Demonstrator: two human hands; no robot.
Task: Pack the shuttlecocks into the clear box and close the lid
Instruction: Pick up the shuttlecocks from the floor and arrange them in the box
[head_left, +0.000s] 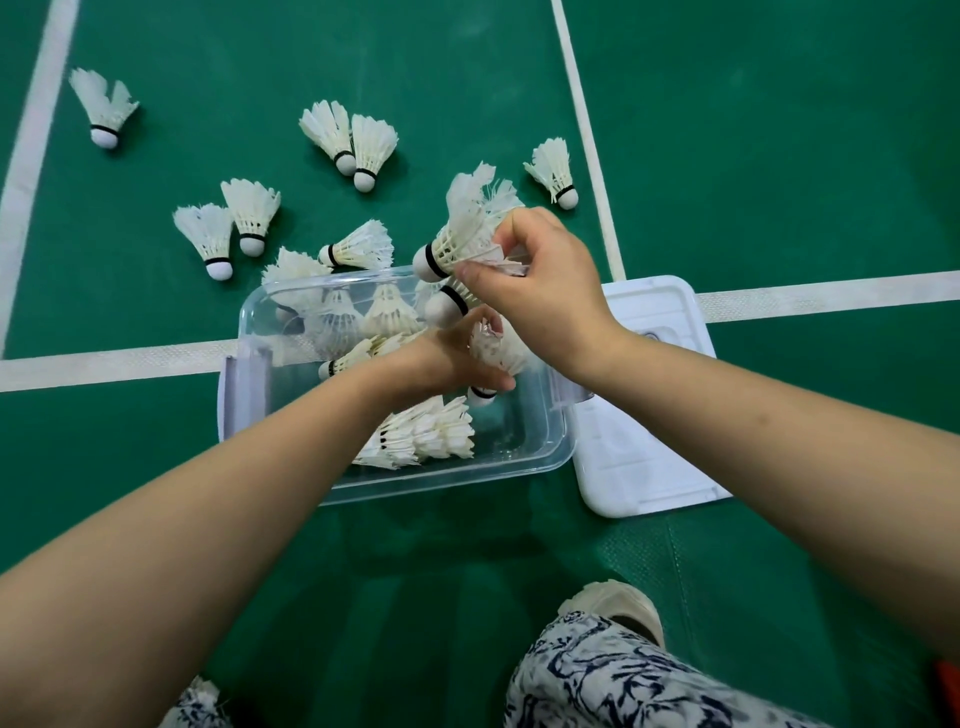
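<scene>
Head view: the right hand (535, 283) has its fingers curled round white feathered shuttlecocks (462, 234), their black-banded corks pointing left, above the far rim of the clear box (457, 480). Inside the box, the left hand (452, 358) grips a single shuttlecock (498, 349), cork down. Loose shuttlecocks (371, 148) lie on the green floor (779, 156), and the white lid (639, 457) rests just beside the box.

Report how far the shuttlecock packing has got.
Done: several shuttlecocks lie in the box. In hand: the left hand holds a shuttlecock over the box, the right hand grips more shuttlecocks. Left: loose shuttlecocks on the floor, and the lid lies beside the box, not on.
</scene>
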